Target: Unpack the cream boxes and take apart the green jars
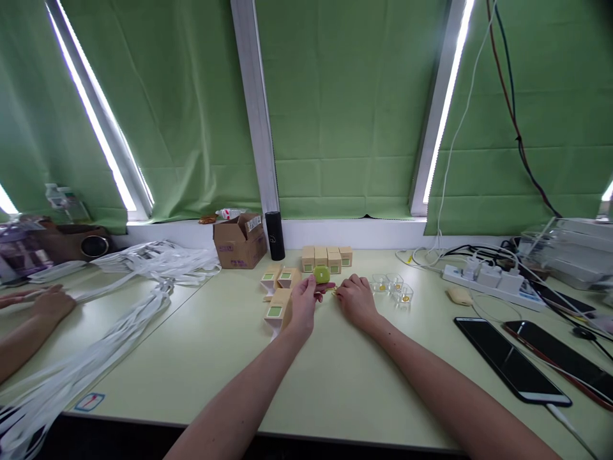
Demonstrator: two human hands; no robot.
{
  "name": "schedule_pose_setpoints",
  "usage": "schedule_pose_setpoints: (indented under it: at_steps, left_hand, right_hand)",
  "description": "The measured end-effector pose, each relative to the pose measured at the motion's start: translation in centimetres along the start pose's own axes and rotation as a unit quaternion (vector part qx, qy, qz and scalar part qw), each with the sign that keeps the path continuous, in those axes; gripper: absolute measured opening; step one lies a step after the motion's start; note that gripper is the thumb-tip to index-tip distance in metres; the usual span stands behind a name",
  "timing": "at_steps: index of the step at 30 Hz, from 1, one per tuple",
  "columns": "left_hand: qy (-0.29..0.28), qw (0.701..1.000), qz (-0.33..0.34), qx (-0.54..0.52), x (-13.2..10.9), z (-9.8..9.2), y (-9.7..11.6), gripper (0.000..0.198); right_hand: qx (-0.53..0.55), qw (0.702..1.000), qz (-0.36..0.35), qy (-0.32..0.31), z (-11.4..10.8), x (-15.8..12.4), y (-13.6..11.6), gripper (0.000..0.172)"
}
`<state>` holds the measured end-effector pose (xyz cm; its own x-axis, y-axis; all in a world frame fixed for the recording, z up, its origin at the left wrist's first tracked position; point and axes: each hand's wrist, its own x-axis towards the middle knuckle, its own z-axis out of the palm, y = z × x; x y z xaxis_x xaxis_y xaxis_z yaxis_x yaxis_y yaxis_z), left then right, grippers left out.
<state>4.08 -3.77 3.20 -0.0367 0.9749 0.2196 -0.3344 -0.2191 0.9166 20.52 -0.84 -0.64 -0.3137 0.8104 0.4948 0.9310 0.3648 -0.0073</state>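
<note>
My left hand (303, 305) is closed around a small dark red strip that sticks out toward my right hand, just below a round green disc (322, 274). My right hand (355, 299) rests knuckles-up on the table, fingers curled at a tiny yellow piece near the strip's end. Small tan boxes with green labels lie open to the left of my left hand (276, 309), and several shut ones (326, 257) stand in a row behind the disc. Three clear little cups (393, 286) with yellow bits sit right of my right hand.
A brown carton (239, 241) and a black cylinder (274, 235) stand by the window sill. White straps (119, 300) spread over the left table, where another person's hands (45, 303) rest. Two phones (512, 359) and a power strip (488, 281) lie at the right.
</note>
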Motion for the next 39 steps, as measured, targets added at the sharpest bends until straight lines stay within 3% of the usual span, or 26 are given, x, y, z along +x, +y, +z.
schedule_pose_setpoints:
  at_steps: [5,10,12,16,20,24,31,39]
  left_hand:
    - [-0.003,1.000,0.000,0.022,0.2,-0.2,0.0,0.051]
    - [0.029,0.978,0.083,0.191,0.3,-0.3,0.1,0.043]
    - [0.038,0.938,0.143,0.315,0.1,-0.5,0.2,0.032]
    - [0.006,0.821,0.199,0.536,-0.5,-0.7,0.3,0.012]
    - [-0.049,0.716,0.184,0.671,-0.7,-0.9,0.3,0.012]
    - [-0.079,0.658,0.135,0.737,-0.2,-1.0,0.2,0.014]
    - [-0.101,0.616,0.098,0.775,0.1,-0.7,0.1,0.014]
    - [-0.105,0.610,0.099,0.779,0.2,-0.6,-0.1,0.016]
  right_hand:
    - [-0.004,1.000,0.007,0.000,-0.1,0.0,0.0,0.027]
    - [-0.003,1.000,0.015,0.000,0.1,0.0,0.1,0.026]
    - [0.000,1.000,0.019,0.001,0.2,0.0,0.1,0.026]
    - [0.008,1.000,0.025,0.009,0.4,-0.2,0.4,0.027]
    - [0.025,0.998,0.036,0.037,0.1,-0.6,1.0,0.028]
    - [0.040,0.995,0.066,0.063,-0.4,-0.8,1.5,0.028]
    - [0.029,0.997,0.057,0.039,-0.6,-0.8,1.4,0.029]
    - [0.026,0.999,-0.029,-0.002,-0.6,-0.9,0.7,0.031]
